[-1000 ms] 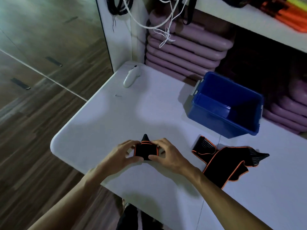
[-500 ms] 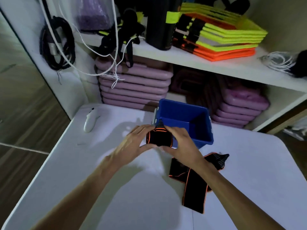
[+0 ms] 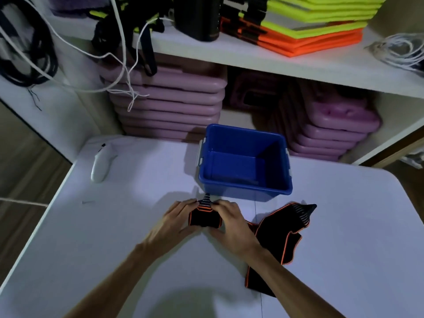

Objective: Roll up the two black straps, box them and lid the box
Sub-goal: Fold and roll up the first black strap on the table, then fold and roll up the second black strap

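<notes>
A rolled black strap with orange edging (image 3: pixel 205 217) sits on the white table (image 3: pixel 114 226), its striped tip pointing toward the box. My left hand (image 3: pixel 176 220) grips its left side and my right hand (image 3: pixel 231 222) grips its right side. The second black strap (image 3: pixel 278 235) lies unrolled and flat to the right, partly under my right forearm. An open blue box (image 3: pixel 244 191) stands just beyond the roll, and nothing shows inside it. No lid is in view.
A white controller (image 3: pixel 100 165) lies at the table's far left. Behind the table stands a white shelf (image 3: pixel 275 63) with stacked purple lids (image 3: pixel 169 104), orange and yellow panels, a black bottle and hanging cords. Wooden floor lies to the left.
The view has tilted up and shifted, so the shelf shows. Both hands still hold the rolled strap, which now sits close in front of the blue box.
</notes>
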The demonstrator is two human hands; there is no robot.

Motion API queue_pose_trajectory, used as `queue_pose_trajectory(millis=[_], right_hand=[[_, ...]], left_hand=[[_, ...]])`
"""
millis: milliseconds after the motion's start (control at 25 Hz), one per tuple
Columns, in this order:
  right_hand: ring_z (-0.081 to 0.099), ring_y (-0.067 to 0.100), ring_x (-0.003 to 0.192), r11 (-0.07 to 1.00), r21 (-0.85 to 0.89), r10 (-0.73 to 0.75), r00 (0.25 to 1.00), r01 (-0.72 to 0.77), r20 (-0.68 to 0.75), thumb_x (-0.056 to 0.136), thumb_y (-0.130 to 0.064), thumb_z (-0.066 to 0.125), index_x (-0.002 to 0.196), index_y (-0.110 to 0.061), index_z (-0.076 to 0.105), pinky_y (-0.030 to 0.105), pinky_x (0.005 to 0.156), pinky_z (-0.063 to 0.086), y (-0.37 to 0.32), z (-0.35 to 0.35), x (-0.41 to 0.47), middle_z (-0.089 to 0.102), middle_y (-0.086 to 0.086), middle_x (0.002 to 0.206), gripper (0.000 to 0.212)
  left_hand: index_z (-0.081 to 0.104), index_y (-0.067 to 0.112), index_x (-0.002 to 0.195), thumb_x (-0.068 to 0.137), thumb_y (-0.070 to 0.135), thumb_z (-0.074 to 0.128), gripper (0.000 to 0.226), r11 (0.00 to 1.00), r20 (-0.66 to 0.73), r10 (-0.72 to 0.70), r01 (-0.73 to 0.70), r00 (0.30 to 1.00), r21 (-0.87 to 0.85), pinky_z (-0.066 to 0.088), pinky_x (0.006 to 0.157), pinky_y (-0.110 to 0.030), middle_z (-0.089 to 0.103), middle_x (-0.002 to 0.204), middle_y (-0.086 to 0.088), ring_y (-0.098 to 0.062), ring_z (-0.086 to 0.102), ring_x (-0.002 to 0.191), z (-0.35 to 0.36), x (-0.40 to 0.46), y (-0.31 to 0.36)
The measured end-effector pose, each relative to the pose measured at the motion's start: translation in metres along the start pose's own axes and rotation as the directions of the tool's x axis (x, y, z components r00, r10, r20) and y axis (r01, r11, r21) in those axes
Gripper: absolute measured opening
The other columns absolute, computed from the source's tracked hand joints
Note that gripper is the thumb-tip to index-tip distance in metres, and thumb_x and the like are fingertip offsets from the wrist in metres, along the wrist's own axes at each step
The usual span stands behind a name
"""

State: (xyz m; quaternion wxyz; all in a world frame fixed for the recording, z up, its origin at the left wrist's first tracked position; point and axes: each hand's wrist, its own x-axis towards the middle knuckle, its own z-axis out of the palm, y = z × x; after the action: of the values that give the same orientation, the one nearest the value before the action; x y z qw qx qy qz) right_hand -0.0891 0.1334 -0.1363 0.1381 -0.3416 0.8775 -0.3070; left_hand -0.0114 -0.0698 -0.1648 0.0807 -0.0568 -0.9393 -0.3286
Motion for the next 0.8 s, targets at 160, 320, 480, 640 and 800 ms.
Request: queue_pose_trajectory(millis=[160, 320, 480, 640, 800], right_hand=[[0.038, 0.022, 0.123, 0.998, -0.031, 0.051, 0.998, -0.052, -0.040, 0.086, -0.024, 0.069, 0.132, -0.011, 0.051, 0.031, 0.108, 0.035, 0.019, 0.007, 0.016, 0.043, 0.006, 0.134, 0.051], [0.039, 0.023, 0.124, 0.994, -0.083, 0.066, 0.995, -0.072, -0.070, 0.087, -0.029, 0.068, 0.135, -0.014, 0.043, 0.039, 0.106, 0.040, 0.020, 0.011, 0.018, 0.039, 0.006, 0.134, 0.056], [0.037, 0.026, 0.125, 0.976, -0.193, 0.086, 0.992, -0.102, -0.092, 0.083, -0.041, 0.068, 0.148, -0.020, 0.028, 0.040, 0.106, 0.035, 0.013, 0.004, 0.007, 0.040, 0.006, 0.139, 0.079], [0.042, 0.026, 0.123, 0.971, -0.206, 0.081, 0.981, -0.117, -0.177, 0.082, -0.038, 0.071, 0.145, -0.022, 0.037, 0.041, 0.100, 0.042, 0.004, -0.007, -0.016, 0.046, 0.006, 0.137, 0.073], [0.051, 0.028, 0.111, 0.936, -0.292, 0.094, 0.939, -0.197, -0.330, 0.080, -0.032, 0.076, 0.126, -0.019, 0.058, 0.043, 0.093, 0.049, 0.012, -0.021, -0.064, 0.055, 0.006, 0.121, 0.050]], left_hand=[[0.047, 0.011, 0.134, 0.089, 0.047, 0.057, 0.058, 0.999, 0.012, -0.036, 0.036, 0.999, 0.006, 0.046, 0.099, -0.037, 0.054, 0.137, -0.006, -0.022, 0.051, 0.121, 0.023, 0.021, -0.007], [0.044, 0.009, 0.136, 0.090, 0.053, 0.051, 0.065, 0.997, 0.014, -0.072, 0.072, 0.997, 0.028, 0.047, 0.102, -0.040, 0.050, 0.141, -0.010, -0.026, 0.052, 0.125, 0.028, 0.023, -0.007], [0.037, 0.009, 0.142, 0.087, 0.053, 0.054, 0.072, 0.993, 0.032, -0.103, 0.101, 0.994, 0.058, 0.040, 0.109, -0.042, 0.041, 0.149, -0.014, -0.028, 0.041, 0.136, 0.025, 0.013, -0.006], [0.038, 0.012, 0.142, 0.082, 0.030, 0.072, 0.071, 0.988, -0.058, -0.121, 0.126, 0.991, 0.090, 0.040, 0.108, -0.040, 0.040, 0.149, -0.012, -0.028, 0.040, 0.134, 0.022, -0.011, 0.012], [0.055, 0.012, 0.127, 0.087, 0.022, 0.059, 0.042, 0.979, -0.143, 0.065, -0.036, 0.988, 0.198, 0.042, 0.095, -0.038, 0.052, 0.131, -0.009, -0.029, 0.049, 0.115, 0.038, -0.031, 0.051]])
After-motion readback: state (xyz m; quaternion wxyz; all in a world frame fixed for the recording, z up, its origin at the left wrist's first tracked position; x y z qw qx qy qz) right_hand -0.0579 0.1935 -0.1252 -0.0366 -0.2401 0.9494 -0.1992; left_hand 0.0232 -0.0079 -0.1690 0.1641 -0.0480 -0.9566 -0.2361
